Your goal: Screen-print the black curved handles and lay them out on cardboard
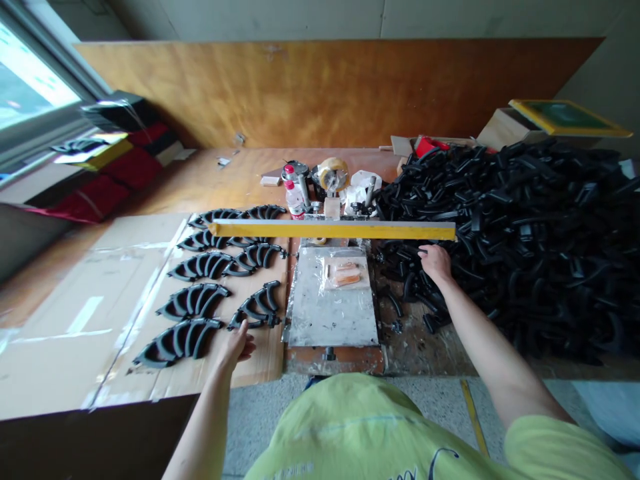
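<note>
My left hand (237, 344) is over the cardboard, its fingers partly curled and its fingertips at the near end of a black curved plastic part (240, 319). That part lies in a short fanned row. More fanned rows of the same parts (193, 340) lie to the left and behind. My right hand (436, 263) reaches to the left edge of a big heap of black curved plastic parts (520, 267). Its fingers are pinched at a dark part there, mostly hidden by the hand. Between my hands is a grey metal plate (333, 317) with a clear bag (346, 274) on it.
A yellow-edged bar (335, 230) spans crosswise above the plate. Behind it are a bottle with a red cap (294, 197), a tape roll (333, 175) and metal clamps. Cardboard (120, 320) covers the left side. Boxes (110, 173) stand by the window; a yellow frame (570, 119) is back right.
</note>
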{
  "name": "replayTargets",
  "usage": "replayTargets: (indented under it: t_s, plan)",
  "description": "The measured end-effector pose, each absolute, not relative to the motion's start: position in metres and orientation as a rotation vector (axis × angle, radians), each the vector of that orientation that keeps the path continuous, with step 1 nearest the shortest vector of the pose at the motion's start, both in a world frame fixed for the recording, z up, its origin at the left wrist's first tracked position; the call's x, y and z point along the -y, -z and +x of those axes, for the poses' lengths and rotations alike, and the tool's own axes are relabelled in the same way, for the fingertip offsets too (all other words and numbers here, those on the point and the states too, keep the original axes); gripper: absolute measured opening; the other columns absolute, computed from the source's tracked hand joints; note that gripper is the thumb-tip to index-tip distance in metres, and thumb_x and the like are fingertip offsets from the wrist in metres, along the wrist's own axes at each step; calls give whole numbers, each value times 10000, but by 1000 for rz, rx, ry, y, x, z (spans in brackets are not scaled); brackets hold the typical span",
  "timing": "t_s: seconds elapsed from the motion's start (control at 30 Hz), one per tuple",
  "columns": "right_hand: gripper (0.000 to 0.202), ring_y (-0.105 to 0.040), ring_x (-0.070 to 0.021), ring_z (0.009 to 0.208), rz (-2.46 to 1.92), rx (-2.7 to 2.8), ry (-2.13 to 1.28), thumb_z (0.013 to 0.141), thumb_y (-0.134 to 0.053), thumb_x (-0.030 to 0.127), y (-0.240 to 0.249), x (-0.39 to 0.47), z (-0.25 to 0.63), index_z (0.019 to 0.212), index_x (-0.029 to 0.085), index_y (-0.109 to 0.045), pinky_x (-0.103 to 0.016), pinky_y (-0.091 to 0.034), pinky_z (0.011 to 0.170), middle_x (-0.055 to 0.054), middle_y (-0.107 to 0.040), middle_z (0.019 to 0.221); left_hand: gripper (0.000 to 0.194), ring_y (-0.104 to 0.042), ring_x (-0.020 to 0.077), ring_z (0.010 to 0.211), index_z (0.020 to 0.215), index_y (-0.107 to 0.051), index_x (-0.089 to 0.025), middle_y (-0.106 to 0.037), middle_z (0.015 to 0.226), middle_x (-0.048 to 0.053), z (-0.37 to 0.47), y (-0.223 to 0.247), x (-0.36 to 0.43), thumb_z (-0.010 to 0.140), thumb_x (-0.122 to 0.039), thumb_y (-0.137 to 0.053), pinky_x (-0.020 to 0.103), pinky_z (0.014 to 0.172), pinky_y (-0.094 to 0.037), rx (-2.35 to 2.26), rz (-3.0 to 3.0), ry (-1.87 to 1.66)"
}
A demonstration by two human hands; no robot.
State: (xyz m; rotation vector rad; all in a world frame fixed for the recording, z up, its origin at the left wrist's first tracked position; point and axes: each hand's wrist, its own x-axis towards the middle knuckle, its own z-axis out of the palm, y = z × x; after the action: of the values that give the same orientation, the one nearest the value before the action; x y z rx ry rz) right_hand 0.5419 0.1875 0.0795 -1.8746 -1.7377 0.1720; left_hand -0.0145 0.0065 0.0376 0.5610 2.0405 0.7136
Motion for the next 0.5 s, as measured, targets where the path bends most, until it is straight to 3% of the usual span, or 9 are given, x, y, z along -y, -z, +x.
replayTargets:
  t_s: [0.1,0.27,0.5]
  plan:
    - [214,-592,-217,867,-1690,1864,-274,818,-562,188,-84,-175,508,964,216,-715,-383,-455,835,-93,-665,958,514,-564,161,444,734,-606,-124,-607,506,53,-6,-57,-11,735,-637,-589,270,445,-487,-1989,583,-788]
    - [250,-596,-202,1007,-1207,2176,-573,847,-540,128,-70,-160,412,1005,224,-707,-382,-457,948,-57,-667,1038,528,-542,114,434,845,-618,-139,-609,563,3,41,-115,-57,715,-651,-613,221,448,-458,-1721,854,-1098]
    - [309,-558,-203,1028,-1243,2278,-363,895,-496,134,-57,-157,380,1102,257,-689,-369,-458,938,-56,-637,1084,520,-539,89,439,1099,-583,-186,-615,603,-28,98,-218,-109,819,-620,-531,192,464,-439,-1329,1056,-1509]
